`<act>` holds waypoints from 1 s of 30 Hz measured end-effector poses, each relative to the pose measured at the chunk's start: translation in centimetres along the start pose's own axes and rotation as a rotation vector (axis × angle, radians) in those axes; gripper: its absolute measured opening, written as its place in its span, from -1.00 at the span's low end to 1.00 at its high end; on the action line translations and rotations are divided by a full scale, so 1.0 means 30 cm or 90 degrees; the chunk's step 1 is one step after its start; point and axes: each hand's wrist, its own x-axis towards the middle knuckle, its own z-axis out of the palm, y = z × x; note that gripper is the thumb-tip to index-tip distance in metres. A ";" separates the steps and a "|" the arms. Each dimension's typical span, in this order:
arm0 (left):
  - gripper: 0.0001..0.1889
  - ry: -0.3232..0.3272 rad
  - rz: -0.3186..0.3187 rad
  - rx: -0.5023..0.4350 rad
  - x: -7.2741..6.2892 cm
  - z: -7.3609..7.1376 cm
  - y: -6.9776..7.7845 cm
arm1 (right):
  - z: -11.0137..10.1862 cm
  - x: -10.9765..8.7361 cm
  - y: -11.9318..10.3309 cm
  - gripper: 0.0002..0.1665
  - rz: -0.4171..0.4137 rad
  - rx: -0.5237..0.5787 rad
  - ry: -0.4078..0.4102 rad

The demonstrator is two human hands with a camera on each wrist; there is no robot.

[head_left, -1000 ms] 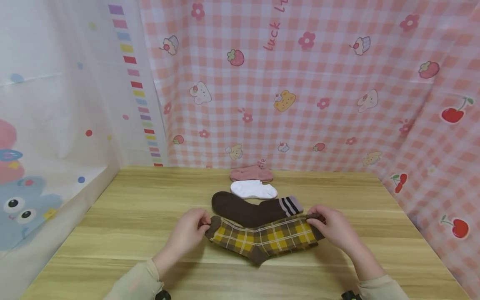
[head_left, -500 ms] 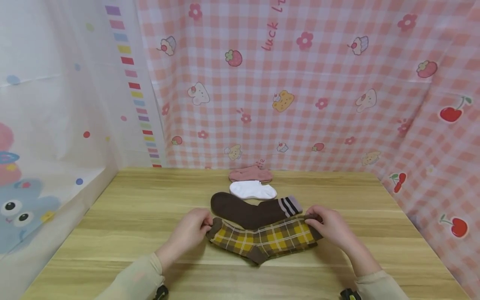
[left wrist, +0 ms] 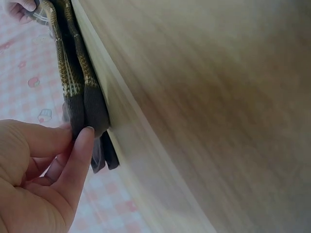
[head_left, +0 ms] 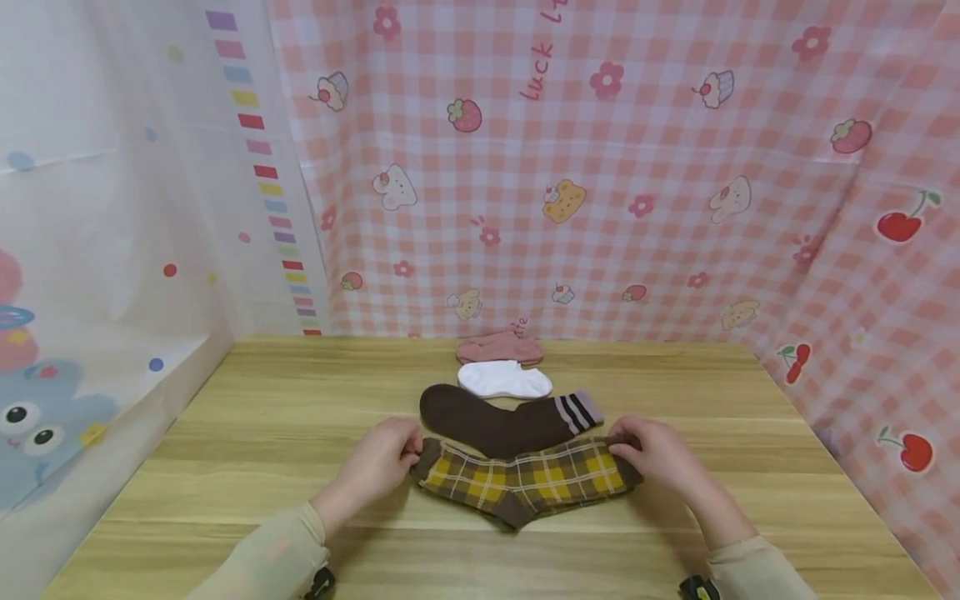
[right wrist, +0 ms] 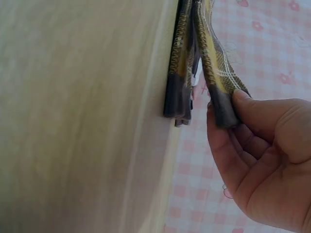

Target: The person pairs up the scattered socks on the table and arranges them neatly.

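Note:
A yellow-and-brown plaid sock lies across the front of the row, heel toward me. My left hand pinches its dark toe between thumb and forefinger. At the other end, my right hand grips the dark cuff. The right wrist view shows this cuff raised off the table, with a second plaid layer lying below it. In the left wrist view two dark toe ends lie together, and the left fingertips hold the upper toe.
Just behind lies a dark brown sock with a striped cuff. Beyond it are a white ankle sock and a pink sock near the back edge. Pink checked cloth hangs behind the wooden table.
The right hand has come down slightly with the cuff, and the sock lies a little flatter. The left hand keeps its pinch on the toe. The head view has shifted slightly.

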 end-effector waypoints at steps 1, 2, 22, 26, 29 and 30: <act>-0.65 -0.002 -0.001 0.001 -0.001 0.000 -0.001 | 0.002 0.001 0.002 -0.90 0.001 -0.003 -0.004; -0.64 -0.004 -0.003 0.002 -0.001 -0.001 -0.001 | 0.004 0.002 0.004 -0.90 0.003 -0.008 -0.008; -0.68 -0.004 0.056 0.110 -0.022 -0.059 0.119 | -0.031 -0.030 -0.057 -0.69 -0.064 -0.052 -0.021; -0.60 -0.074 0.152 0.091 -0.041 -0.040 0.178 | -0.018 -0.045 -0.087 -0.60 -0.167 -0.118 -0.049; -0.55 -0.144 0.197 0.096 -0.058 -0.020 0.217 | 0.005 -0.061 -0.105 -0.49 -0.217 -0.146 -0.103; -0.52 -0.167 0.205 0.101 -0.063 -0.014 0.227 | 0.016 -0.067 -0.106 -0.46 -0.224 -0.156 -0.117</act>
